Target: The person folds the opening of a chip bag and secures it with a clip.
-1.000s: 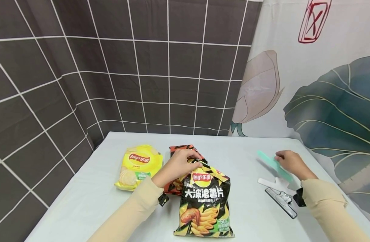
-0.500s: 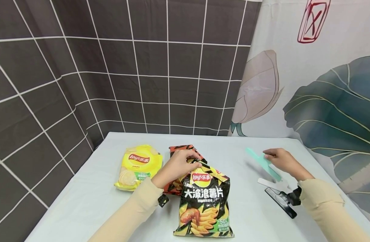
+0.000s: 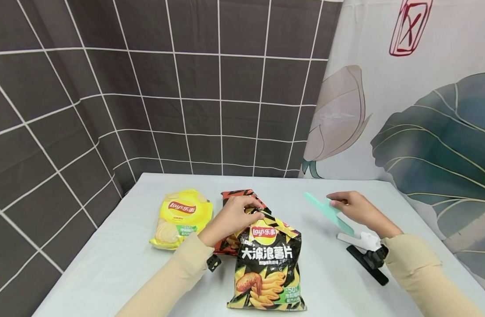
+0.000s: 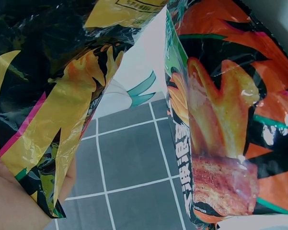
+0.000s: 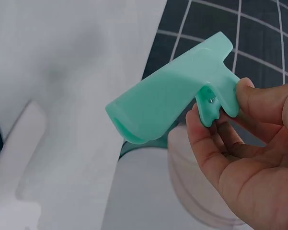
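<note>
In the head view my left hand (image 3: 235, 218) pinches the folded top of a black chip bag (image 3: 268, 264) near the table's middle. The left wrist view shows that bag's yellow-and-black upper part (image 4: 52, 110) gripped at its corner. My right hand (image 3: 355, 207) holds a mint-green bag clip (image 3: 329, 213) above the table on the right. Up close in the right wrist view, thumb and fingers pinch the handles of the clip (image 5: 167, 86), and its long jaws look closed.
A red chip bag (image 3: 228, 244) lies partly behind the black one. To the left is a yellow chip bag (image 3: 183, 218). Under my right wrist lie a white clip (image 3: 353, 240) and a black clip (image 3: 367, 265), both partly covered.
My right hand has moved left with the mint-green clip, toward the chip bags, away from the white and black clips. The left hand and the bags have stayed in place.
</note>
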Tool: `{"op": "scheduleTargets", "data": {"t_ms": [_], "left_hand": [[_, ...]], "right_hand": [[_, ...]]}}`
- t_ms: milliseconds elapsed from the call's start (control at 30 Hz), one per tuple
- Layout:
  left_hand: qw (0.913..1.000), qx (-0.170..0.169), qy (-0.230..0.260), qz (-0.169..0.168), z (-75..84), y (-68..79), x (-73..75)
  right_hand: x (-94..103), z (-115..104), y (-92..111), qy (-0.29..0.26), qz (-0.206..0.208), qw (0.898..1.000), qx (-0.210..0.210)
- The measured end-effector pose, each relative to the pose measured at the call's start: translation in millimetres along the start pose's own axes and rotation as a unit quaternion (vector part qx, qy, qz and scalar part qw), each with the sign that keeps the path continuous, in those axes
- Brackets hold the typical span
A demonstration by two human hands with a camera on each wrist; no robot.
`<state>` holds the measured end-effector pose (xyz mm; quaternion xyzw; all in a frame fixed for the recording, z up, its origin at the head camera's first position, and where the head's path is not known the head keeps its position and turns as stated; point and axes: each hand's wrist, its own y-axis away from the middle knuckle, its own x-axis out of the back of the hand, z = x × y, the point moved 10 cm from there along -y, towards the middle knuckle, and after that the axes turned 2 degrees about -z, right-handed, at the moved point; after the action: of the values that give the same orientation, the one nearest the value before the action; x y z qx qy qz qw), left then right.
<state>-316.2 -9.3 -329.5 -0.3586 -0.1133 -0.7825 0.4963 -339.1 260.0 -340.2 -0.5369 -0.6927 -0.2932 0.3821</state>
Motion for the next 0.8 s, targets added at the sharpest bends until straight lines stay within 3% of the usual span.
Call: {"op": "scheduleTargets", "data": {"t_ms": [800], "left_hand": [[1.0, -0.004, 0.005, 0.0, 0.2, 0.0, -0.8]], "right_hand": [[-5.7, -78, 6, -0.038, 0.031, 0.994, 0.096]]}}
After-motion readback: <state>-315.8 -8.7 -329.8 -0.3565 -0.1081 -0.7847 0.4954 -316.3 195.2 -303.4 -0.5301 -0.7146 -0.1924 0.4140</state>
